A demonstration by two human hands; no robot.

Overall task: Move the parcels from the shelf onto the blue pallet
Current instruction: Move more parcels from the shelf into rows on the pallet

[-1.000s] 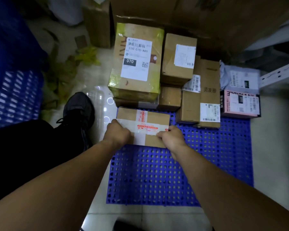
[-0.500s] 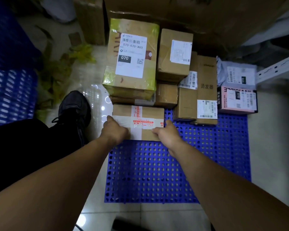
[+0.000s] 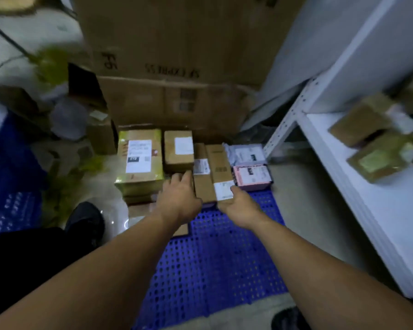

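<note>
Two hands open, empty | left (image 3: 180, 198), right (image 3: 241, 206) above blue pallet (image 3: 215, 270) | parcels (image 3: 215, 172) stacked beyond

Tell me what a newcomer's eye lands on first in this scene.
First, the two bare forearms reaching in, left hand and right hand open over the far end of the blue pallet. Next, the cluster of parcels there, led by the yellow-taped box at far left and the pink parcel at right. Blurred brown parcels wait on the white shelf at right.
</note>
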